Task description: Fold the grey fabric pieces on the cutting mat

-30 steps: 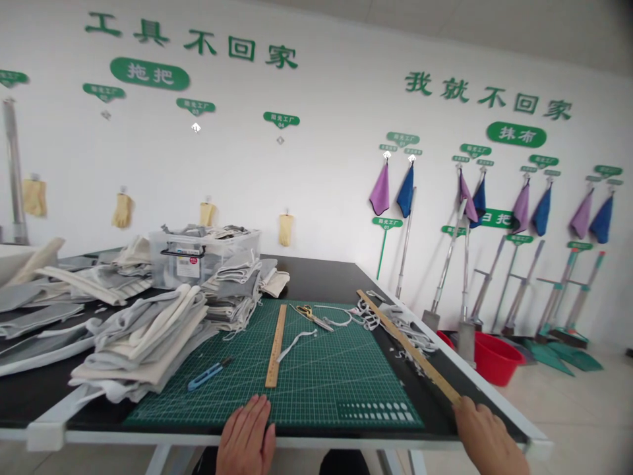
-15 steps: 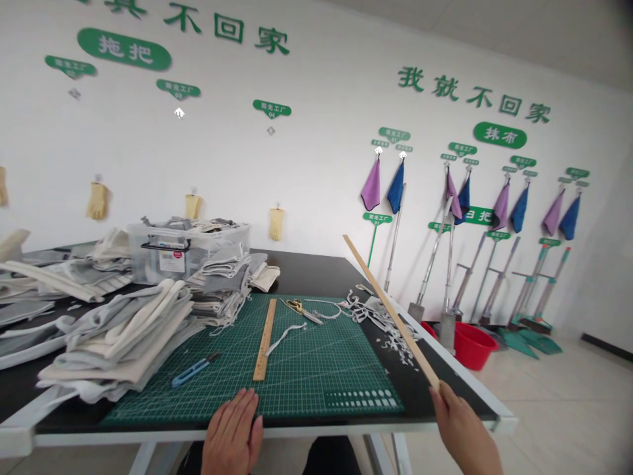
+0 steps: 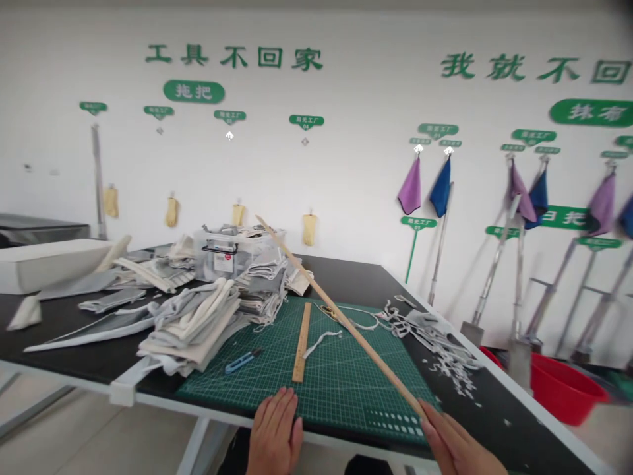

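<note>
My right hand [image 3: 452, 439] is closed around the near end of a long wooden stick [image 3: 341, 316], which slants up and away to the left above the mat. On the front edge of the green cutting mat [image 3: 341, 396] rests my left hand [image 3: 277, 425], fingers stretched out flat, holding nothing. Beyond it lie a short wooden ruler [image 3: 302, 343], a blue-handled thread snipper or cutter [image 3: 241, 362] and a white strip [image 3: 321, 342]. Scissors [image 3: 328, 313] with golden handles lie partly behind the stick.
A stack of folded grey and white cloth [image 3: 198, 323] stands left of the mat. Behind it is a clear plastic box [image 3: 217, 260] filled with cloth. Scraps [image 3: 435, 336] litter the table's right side. A red basin [image 3: 566, 389] stands on the floor at right.
The view has turned left. The stick's far end has swung left across the mat, with my right hand still on it. My left hand stays flat at the mat's edge.
</note>
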### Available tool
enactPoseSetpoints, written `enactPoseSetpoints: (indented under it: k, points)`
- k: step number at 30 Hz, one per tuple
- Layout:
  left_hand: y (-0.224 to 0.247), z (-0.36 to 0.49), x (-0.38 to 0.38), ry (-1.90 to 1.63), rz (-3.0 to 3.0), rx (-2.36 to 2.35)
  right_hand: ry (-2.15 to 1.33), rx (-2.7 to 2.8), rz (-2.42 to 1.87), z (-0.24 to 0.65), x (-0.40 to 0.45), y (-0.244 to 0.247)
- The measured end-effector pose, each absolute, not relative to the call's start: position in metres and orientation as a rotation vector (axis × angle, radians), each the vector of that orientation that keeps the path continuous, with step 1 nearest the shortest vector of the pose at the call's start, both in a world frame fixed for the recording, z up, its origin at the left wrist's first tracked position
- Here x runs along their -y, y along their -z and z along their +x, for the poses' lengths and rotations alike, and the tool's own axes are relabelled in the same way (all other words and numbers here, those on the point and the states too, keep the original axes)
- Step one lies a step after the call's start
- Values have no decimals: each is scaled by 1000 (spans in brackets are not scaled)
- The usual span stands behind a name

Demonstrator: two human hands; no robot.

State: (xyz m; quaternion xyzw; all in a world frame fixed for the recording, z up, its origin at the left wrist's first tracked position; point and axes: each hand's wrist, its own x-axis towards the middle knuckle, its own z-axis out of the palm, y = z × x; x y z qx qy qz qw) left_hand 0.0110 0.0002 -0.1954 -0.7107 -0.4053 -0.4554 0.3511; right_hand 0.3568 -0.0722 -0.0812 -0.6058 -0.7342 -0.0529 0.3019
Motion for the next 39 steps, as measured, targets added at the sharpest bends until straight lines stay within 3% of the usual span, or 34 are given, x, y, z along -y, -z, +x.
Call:
enactPoseSetpoints:
  k: [8, 15, 34, 39]
  points:
    - [188, 19, 0, 1325, -1765, 1059, 424, 2296, -1505, 230, 21, -13]
    - [195, 11, -9, 1264, -1738, 986, 337, 2332, -1517, 150, -35, -52]
    - [207, 20, -22, 1352, -1628, 1006, -61, 2437, -1312, 65, -41, -27]
    - [210, 4, -13, 1458, -1737, 1070, -490, 2275, -1232, 61, -32, -13]
